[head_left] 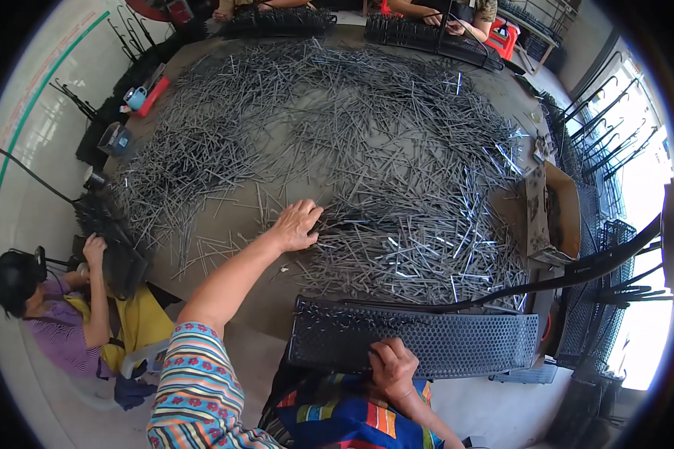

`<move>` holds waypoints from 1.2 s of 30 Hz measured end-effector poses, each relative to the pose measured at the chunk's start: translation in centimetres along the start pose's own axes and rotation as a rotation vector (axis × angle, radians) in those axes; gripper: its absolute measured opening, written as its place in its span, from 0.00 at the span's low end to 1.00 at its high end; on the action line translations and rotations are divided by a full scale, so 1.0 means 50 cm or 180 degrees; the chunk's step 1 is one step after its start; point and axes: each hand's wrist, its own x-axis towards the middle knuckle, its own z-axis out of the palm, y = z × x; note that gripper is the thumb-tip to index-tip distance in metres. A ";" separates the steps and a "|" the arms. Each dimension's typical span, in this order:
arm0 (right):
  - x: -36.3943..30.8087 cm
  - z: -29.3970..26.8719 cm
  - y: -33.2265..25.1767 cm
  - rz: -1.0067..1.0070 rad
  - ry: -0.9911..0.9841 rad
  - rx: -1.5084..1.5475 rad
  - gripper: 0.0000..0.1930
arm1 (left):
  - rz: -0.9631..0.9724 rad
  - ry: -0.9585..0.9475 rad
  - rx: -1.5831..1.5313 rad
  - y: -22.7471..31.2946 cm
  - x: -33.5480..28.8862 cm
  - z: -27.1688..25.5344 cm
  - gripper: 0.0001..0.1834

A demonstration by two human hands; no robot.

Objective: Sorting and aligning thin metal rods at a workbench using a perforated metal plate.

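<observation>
A wide heap of thin dark metal pins (419, 187) covers much of the table. My left hand (298, 224) reaches to the near left side of this heap. Its fingers are bent down and drawn together at the pins, and whatever lies in them is hidden. Across my lap and the table's near edge rests a long black perforated panel (472, 340), with short dark pieces in the holes along its left part. Over its lower edge, my right hand (395, 367) is closed with curled fingers. Its fingertips are close to the panel's surface; anything between them is too small to make out.
A worn open cardboard box (554, 213) stands at the table's right side, near a thick black bar (599, 266). A co-worker (67, 314) sits at the left with a dark panel. Two others work across the table. A red tray (155, 97) holds a blue cup (135, 98).
</observation>
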 end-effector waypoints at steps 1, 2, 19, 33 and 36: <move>0.002 0.000 -0.001 0.0008 0.0010 -0.0003 0.09 | -0.0100 -0.0111 0.0003 -0.003 -0.010 -0.001 0.40; 0.002 -0.001 -0.001 0.0017 0.0021 -0.0008 0.09 | -0.0107 -0.0109 0.0002 -0.001 -0.015 0.001 0.40; -0.002 -0.008 -0.002 0.0086 -0.0036 -0.0074 0.08 | -0.0219 -0.0438 -0.0280 0.036 0.005 -0.011 0.29; 0.012 -0.013 0.005 0.0015 -0.0032 0.0134 0.08 | -0.0341 -0.0312 -0.0265 0.037 0.024 -0.034 0.37; 0.003 -0.009 0.006 0.0020 -0.0050 0.0129 0.09 | -0.0389 -0.0382 -0.0172 0.029 0.012 -0.037 0.37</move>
